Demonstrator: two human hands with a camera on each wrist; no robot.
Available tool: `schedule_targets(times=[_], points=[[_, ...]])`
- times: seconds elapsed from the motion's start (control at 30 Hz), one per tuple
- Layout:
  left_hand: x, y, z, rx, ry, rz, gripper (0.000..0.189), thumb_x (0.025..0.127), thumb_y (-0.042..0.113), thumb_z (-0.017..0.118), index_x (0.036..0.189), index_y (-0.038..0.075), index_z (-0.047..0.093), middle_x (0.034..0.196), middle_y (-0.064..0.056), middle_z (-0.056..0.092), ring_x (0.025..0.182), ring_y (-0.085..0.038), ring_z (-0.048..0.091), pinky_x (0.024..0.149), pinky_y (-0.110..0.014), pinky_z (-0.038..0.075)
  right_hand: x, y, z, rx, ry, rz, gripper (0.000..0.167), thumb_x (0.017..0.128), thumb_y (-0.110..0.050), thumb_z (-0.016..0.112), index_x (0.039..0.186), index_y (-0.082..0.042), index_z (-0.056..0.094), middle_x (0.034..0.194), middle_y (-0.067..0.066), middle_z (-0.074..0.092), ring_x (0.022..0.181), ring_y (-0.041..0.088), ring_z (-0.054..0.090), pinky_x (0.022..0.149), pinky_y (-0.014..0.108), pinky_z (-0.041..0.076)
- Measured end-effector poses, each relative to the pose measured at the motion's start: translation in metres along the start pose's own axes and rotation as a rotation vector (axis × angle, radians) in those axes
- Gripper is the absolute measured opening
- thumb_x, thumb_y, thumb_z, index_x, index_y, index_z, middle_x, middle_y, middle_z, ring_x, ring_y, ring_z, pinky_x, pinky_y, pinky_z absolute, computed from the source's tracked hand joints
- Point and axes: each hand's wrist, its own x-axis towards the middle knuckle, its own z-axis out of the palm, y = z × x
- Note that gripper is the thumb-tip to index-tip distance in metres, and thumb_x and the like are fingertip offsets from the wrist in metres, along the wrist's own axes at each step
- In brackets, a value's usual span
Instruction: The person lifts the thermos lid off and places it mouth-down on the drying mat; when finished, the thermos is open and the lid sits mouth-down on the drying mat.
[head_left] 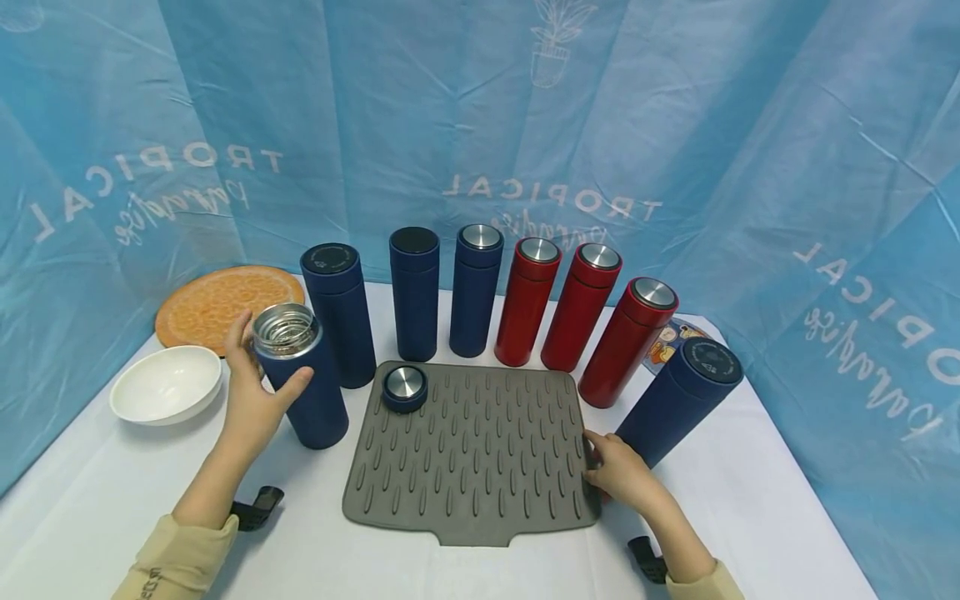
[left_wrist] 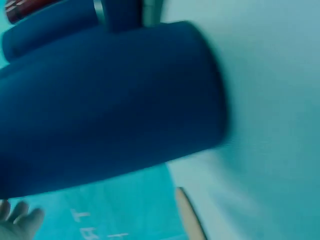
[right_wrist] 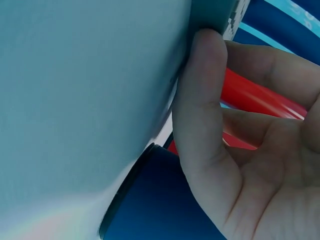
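**Open blue bottle [head_left: 315, 400], with grey mat [head_left: 480, 467] and seven closed bottles**

Curtain [head_left: 405, 100], blue, printed: fills the upper frame.
Tablecloth [head_left: 750, 517], white: beneath everything.
Mat, ridged: lower centre, flat as far as visible.
Pizza-print disc [head_left: 217, 304]: left, behind the bowl.
Bottles, eight. Three blue [head_left: 415, 292] and three red [head_left: 577, 308], all lidded, form an arc behind the mat; another lidded blue one [head_left: 675, 404] is right of it. The open one is left of the mat; whether its base rests on the cloth is unclear.
Bowl [head_left: 167, 387], white: left.
Left hand [head_left: 255, 408]: thumb and fingers spread about the open bottle's upper part; firmness of hold cannot be told.
Right hand [head_left: 622, 471]: pinches the mat's right edge, thumb against fingers, near the right-hand blue bottle.
Lid [head_left: 405, 387], blue with steel top: on the mat's upper left corner.

Progress, as judged: one bottle is unlidded, a loose lid presumably its own. Outstanding: that bottle has no lid on; the other seven remain closed.
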Motion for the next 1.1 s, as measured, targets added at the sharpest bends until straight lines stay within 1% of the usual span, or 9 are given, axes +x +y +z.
schedule_targets(times=[0.2, 0.3, 0.37, 0.43, 0.53, 0.63, 0.8, 0.9, 1.1], points=[[0.009, 0.031, 0.006, -0.032, 0.232, 0.373, 0.078, 0.082, 0.036, 0.06, 0.131, -0.006, 0.016, 0.141, -0.009, 0.026, 0.135, -0.023, 0.02, 0.113, -0.037, 0.007, 0.001, 0.001, 0.001, 0.051, -0.012, 0.025, 0.06, 0.076, 0.001, 0.066, 0.132, 0.006, 0.044, 0.092, 0.012, 0.055, 0.064, 0.017, 0.053, 0.049, 0.028, 0.049], [0.013, 0.054, 0.018, 0.045, 0.397, 0.546, 0.073, 0.08, 0.054, 0.058, 0.127, 0.004, 0.033, 0.134, -0.009, 0.035, 0.133, -0.032, 0.023, 0.112, -0.044, 0.01, 0.002, 0.001, 0.002, 0.066, -0.008, 0.033, 0.061, 0.078, -0.005, 0.067, 0.133, 0.004, 0.043, 0.093, 0.012, 0.054, 0.061, 0.017, 0.053, 0.051, 0.028, 0.048], [0.012, 0.066, 0.027, 0.094, 0.458, 0.639, 0.062, 0.08, 0.055, 0.056, 0.124, 0.014, 0.041, 0.13, -0.011, 0.04, 0.13, -0.035, 0.027, 0.11, -0.049, 0.014, 0.003, 0.001, 0.003, 0.082, -0.005, 0.037, 0.066, 0.077, -0.008, 0.07, 0.136, 0.001, 0.041, 0.093, 0.012, 0.053, 0.064, 0.017, 0.052, 0.051, 0.029, 0.047], [0.01, 0.071, 0.037, 0.128, 0.454, 0.718, 0.053, 0.082, 0.054, 0.055, 0.122, 0.022, 0.045, 0.129, -0.011, 0.043, 0.129, -0.037, 0.03, 0.108, -0.054, 0.016, 0.004, 0.001, 0.005, 0.089, -0.012, 0.042, 0.069, 0.077, -0.01, 0.071, 0.138, -0.001, 0.039, 0.093, 0.012, 0.051, 0.065, 0.018, 0.052, 0.05, 0.029, 0.046], [0.005, 0.069, 0.051, 0.163, 0.342, 0.782, 0.051, 0.084, 0.05, 0.055, 0.126, 0.023, 0.046, 0.132, -0.009, 0.043, 0.131, -0.033, 0.031, 0.105, -0.057, 0.02, 0.006, 0.002, 0.006, 0.075, -0.028, 0.044, 0.069, 0.076, -0.01, 0.072, 0.138, -0.005, 0.041, 0.095, 0.013, 0.05, 0.069, 0.019, 0.052, 0.05, 0.03, 0.047], [-0.001, 0.062, 0.065, 0.175, 0.188, 0.761, 0.053, 0.086, 0.048, 0.053, 0.131, 0.022, 0.044, 0.137, -0.011, 0.038, 0.134, -0.033, 0.028, 0.105, -0.057, 0.022, 0.006, 0.003, 0.006, 0.04, -0.036, 0.044, 0.064, 0.076, -0.011, 0.072, 0.134, -0.005, 0.046, 0.097, 0.014, 0.05, 0.073, 0.021, 0.052, 0.052, 0.03, 0.048], [-0.008, 0.05, 0.086, 0.205, -0.001, 0.532, 0.068, 0.087, 0.057, 0.046, 0.144, 0.029, 0.025, 0.148, -0.015, 0.018, 0.139, -0.033, 0.013, 0.101, -0.063, 0.024, 0.006, 0.002, 0.006, 0.039, -0.032, 0.044, 0.064, 0.075, -0.011, 0.073, 0.134, -0.005, 0.047, 0.102, 0.016, 0.049, 0.079, 0.023, 0.052, 0.054, 0.03, 0.048], [-0.007, 0.043, 0.097, 0.224, -0.005, 0.419, 0.075, 0.087, 0.059, 0.045, 0.148, 0.03, 0.012, 0.151, -0.018, 0.005, 0.14, -0.034, 0.003, 0.098, -0.066, 0.024, 0.006, 0.001, 0.005, 0.037, -0.034, 0.043, 0.064, 0.075, -0.011, 0.073, 0.134, -0.005, 0.047, 0.101, 0.015, 0.05, 0.079, 0.022, 0.051, 0.055, 0.029, 0.047], [0.002, 0.03, 0.112, 0.25, 0.098, 0.298, 0.083, 0.088, 0.055, 0.049, 0.148, 0.031, -0.002, 0.149, -0.025, -0.013, 0.14, -0.032, -0.011, 0.105, -0.061, 0.013, 0.006, 0.001, 0.005, 0.023, -0.033, 0.034, 0.064, 0.075, -0.012, 0.073, 0.133, -0.005, 0.048, 0.1, 0.015, 0.05, 0.079, 0.022, 0.051, 0.06, 0.03, 0.046]])
